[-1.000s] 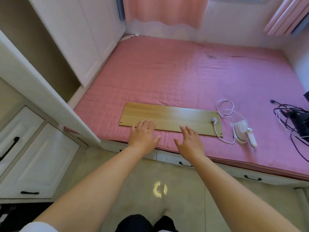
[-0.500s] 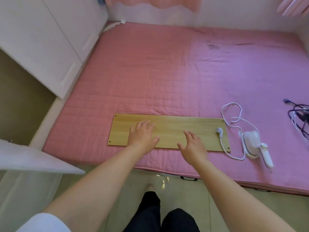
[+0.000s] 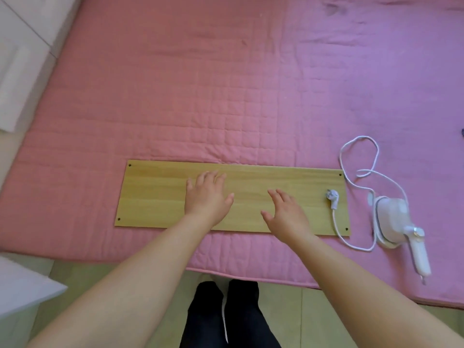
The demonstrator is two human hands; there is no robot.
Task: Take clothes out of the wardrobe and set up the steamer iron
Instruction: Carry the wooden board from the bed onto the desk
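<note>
pink quilted bedding covers the bed and fills most of the frame, shading to a more purple tone toward the right. on it, in the lower middle of the frame, lies a long wooden board, flat, with a small dark hole near each corner. my left hand rests palm down on the middle of the board, fingers spread and holding nothing. my right hand is over the board just to the right of it, also palm down with the fingers apart and empty; i cannot tell whether it actually presses on the wood or hangs just above it.

the white steamer iron lies on the bedding at the right of the frame, just beside the board's right end and apart from my hands, its handle pointing toward the lower right. its white cord loops up above it and also runs around along the board's right edge, and the plug lies on the right end of the board.

white wardrobe panels show at the upper left, and another white surface at the lower left, blurred. at the bottom centre my legs in dark trousers stand on a pale greenish floor against the bed's near edge.
</note>
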